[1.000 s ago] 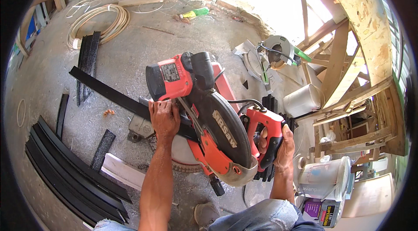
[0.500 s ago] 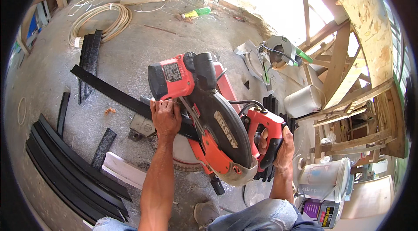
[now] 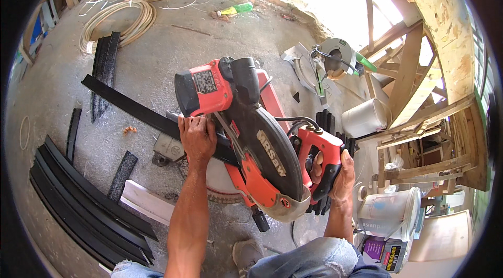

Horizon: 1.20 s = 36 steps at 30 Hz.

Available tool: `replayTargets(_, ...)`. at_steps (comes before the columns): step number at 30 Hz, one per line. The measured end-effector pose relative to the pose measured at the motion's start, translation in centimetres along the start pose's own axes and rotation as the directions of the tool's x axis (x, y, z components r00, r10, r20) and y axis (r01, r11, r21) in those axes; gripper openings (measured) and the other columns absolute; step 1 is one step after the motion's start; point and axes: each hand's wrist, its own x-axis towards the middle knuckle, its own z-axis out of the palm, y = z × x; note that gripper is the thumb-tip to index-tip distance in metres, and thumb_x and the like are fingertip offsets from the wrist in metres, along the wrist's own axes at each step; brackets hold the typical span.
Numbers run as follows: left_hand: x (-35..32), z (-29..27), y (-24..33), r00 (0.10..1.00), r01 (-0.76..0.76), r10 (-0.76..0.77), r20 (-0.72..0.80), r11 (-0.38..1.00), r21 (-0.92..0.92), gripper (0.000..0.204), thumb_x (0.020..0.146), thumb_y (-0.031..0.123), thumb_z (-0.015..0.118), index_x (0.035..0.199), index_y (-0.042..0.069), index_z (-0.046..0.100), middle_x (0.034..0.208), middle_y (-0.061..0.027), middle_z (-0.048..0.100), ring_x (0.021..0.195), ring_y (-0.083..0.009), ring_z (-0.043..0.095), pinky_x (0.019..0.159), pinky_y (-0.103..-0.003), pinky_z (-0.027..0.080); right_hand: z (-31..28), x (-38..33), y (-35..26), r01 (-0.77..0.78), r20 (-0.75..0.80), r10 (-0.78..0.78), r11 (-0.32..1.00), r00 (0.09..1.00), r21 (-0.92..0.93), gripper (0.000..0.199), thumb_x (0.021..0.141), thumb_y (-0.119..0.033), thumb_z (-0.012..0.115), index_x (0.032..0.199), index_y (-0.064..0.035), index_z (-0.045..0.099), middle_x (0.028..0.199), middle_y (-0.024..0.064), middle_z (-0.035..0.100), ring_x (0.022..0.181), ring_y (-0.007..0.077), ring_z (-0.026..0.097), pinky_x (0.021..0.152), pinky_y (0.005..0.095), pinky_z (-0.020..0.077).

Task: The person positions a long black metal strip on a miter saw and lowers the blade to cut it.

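A red and black miter saw (image 3: 272,155) stands on the floor in front of me. My right hand (image 3: 341,182) is closed around its D-shaped handle (image 3: 329,144). Under the saw's motor housing (image 3: 204,86), my left hand (image 3: 197,136) curls its fingers over a long black moulding strip (image 3: 128,106). The strip runs out to the far left and passes beneath the saw on its other end. The blade's cutting edge is hidden by the dark guard, so I cannot tell whether it touches the strip.
Black strips (image 3: 78,199) lie at the near left, beside a white piece (image 3: 146,202). A cable coil (image 3: 118,24) and green bottle (image 3: 238,9) are farther off. A second, green miter saw (image 3: 335,60) stands at the back right, near buckets (image 3: 365,118) and wooden framing (image 3: 408,79).
The view has shifted slightly. Both hands keep their holds, and the saw and strip show no clear movement of their own.
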Motion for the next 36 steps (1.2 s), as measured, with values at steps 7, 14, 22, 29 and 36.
replayTargets(7,0.1,-0.12,0.12,1.0,-0.001,0.001,-0.024,1.0,-0.023,0.025,0.095,0.021,0.056,0.091,0.0,0.07,0.09,-0.0155,0.068,0.096,-0.0332,0.06,0.111,-0.052,0.033,0.24,-0.03,-0.24,-0.008,-0.015,0.008,1.0,1.0,0.011,0.065,0.095,-0.063,0.048,0.094,-0.0004,0.065,0.068,0.0114,0.063,0.053,0.0176,0.059,0.049,0.0281,0.0479)
replayTargets(14,0.08,-0.15,-0.01,1.0,-0.011,0.011,-0.012,1.0,-0.01,0.025,0.094,0.021,0.056,0.092,0.0,0.07,0.09,-0.015,0.067,0.095,-0.0333,0.06,0.109,-0.052,0.033,0.21,0.11,-0.35,-0.017,-0.01,0.017,1.0,1.0,0.009,0.064,0.095,-0.062,0.049,0.094,-0.0004,0.066,0.068,0.012,0.064,0.053,0.018,0.06,0.049,0.0284,0.0482)
replayTargets(22,-0.08,0.09,0.01,1.0,0.023,-0.023,-0.008,0.999,-0.027,0.026,0.094,0.021,0.056,0.09,0.0,0.069,0.089,-0.0161,0.067,0.096,-0.0338,0.06,0.111,-0.053,0.033,-0.14,-0.37,0.27,0.002,-0.014,-0.002,1.0,1.0,-0.009,0.066,0.094,-0.064,0.048,0.094,0.0,0.065,0.066,0.0117,0.062,0.052,0.0184,0.059,0.049,0.0286,0.0479)
replayTargets(29,-0.06,0.25,-0.38,1.0,-0.02,0.02,-0.012,1.0,-0.007,0.027,0.098,0.021,0.054,0.086,0.002,0.068,0.09,-0.0126,0.064,0.097,-0.0334,0.057,0.109,-0.052,0.034,-0.01,0.13,-0.13,-0.009,-0.012,0.009,1.0,1.0,-0.003,0.066,0.095,-0.064,0.047,0.094,-0.0006,0.065,0.066,0.0115,0.062,0.052,0.0176,0.059,0.048,0.0279,0.0479)
replayTargets(36,0.06,0.08,-0.08,0.999,-0.015,0.015,-0.033,1.0,-0.017,0.026,0.097,0.021,0.054,0.089,0.001,0.069,0.089,-0.0142,0.066,0.096,-0.0332,0.059,0.108,-0.052,0.034,0.27,0.21,-0.39,0.01,-0.002,-0.01,1.0,1.0,-0.017,0.066,0.095,-0.063,0.047,0.094,0.0,0.065,0.066,0.0107,0.062,0.052,0.0173,0.058,0.048,0.028,0.0471)
